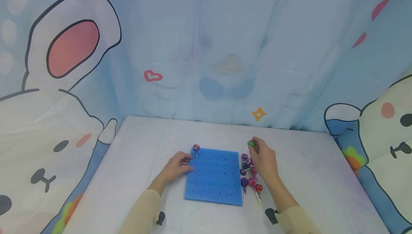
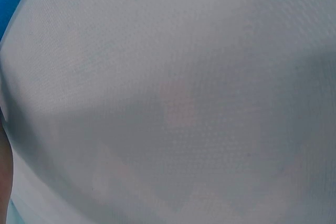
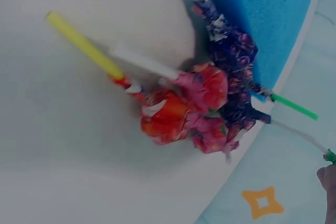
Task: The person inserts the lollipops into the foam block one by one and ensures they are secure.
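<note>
My right hand point(image 1: 264, 159) pinches a green-wrapped lollipop point(image 1: 251, 143) between thumb and fingers, raised just beyond the pile beside the board. In the right wrist view only a little of that green lollipop point(image 3: 330, 156) shows at the right edge. My left hand point(image 1: 175, 166) rests at the left side of a blue foam board point(image 1: 214, 177), its thumb and forefinger touching the edge. The board has rows of small holes. One red-and-pink lollipop point(image 1: 196, 148) stands upright in its far left corner.
Along the board's right side lie several wrapped lollipops, among them a purple one point(image 1: 244, 182), a pink one point(image 1: 251, 182) and a red one point(image 3: 165, 116) with a yellow stick. The white table point(image 1: 145, 134) ends at a light blue cartoon curtain point(image 1: 231, 30).
</note>
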`<action>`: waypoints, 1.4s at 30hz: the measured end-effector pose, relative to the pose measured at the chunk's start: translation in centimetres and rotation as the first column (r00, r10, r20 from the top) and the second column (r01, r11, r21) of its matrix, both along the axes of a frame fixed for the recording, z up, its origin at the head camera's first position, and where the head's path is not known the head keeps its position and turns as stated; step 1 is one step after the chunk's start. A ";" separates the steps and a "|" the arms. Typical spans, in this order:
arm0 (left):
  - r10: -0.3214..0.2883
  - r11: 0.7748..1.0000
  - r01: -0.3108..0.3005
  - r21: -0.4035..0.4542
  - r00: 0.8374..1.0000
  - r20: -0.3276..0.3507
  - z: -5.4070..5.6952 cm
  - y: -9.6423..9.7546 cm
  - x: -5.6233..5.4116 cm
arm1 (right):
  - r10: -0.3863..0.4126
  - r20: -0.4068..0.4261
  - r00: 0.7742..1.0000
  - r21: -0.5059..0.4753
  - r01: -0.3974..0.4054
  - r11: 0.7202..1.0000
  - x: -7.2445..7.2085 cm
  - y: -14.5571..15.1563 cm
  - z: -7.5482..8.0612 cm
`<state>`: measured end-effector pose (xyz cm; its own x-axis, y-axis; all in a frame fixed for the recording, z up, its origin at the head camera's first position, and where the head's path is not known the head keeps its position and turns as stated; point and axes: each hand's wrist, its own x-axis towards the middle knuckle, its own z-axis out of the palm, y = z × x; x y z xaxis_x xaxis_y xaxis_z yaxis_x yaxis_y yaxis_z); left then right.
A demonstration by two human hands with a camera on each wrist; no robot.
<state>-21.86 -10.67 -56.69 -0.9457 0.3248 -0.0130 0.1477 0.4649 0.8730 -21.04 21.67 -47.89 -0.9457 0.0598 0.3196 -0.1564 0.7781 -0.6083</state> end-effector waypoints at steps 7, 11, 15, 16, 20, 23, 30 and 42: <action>-0.008 1.000 0.008 -0.010 1.000 -0.009 0.0 0.0 0.0 | 0.046 -0.007 0.999 -0.069 -0.046 0.997 -0.3 -1.2 0.2; -0.006 1.000 0.006 -0.011 1.000 -0.003 0.0 0.0 0.0 | 0.088 0.045 0.995 -0.183 -0.079 0.980 -0.4 -1.9 0.1; 0.000 1.000 0.000 -0.009 1.000 0.000 0.0 0.0 0.0 | 0.118 0.095 0.988 -0.286 -0.087 0.954 -0.6 -2.6 0.0; 0.002 1.000 -0.002 -0.011 1.000 0.002 0.0 0.0 0.0 | 0.121 0.105 0.987 -0.299 -0.085 0.950 -0.6 -2.8 0.0; 0.007 1.000 -0.007 -0.018 1.000 0.012 0.1 0.0 0.1 | 0.128 0.140 0.982 -0.325 -0.077 0.943 -0.9 -3.6 0.0; 0.002 1.000 -0.002 -0.018 1.000 0.005 0.1 0.0 0.1 | 0.137 0.168 0.976 -0.327 -0.076 0.942 -1.0 -4.1 -0.1; 0.000 1.000 0.000 -0.013 1.000 0.000 0.1 0.0 0.1 | 0.172 0.147 0.974 -0.342 -0.113 0.933 -1.1 -5.2 -0.9; -0.006 1.000 0.006 -0.003 1.000 -0.004 0.1 -0.1 0.0 | 0.203 0.151 0.968 -0.482 -0.107 0.870 -1.8 -7.1 -2.2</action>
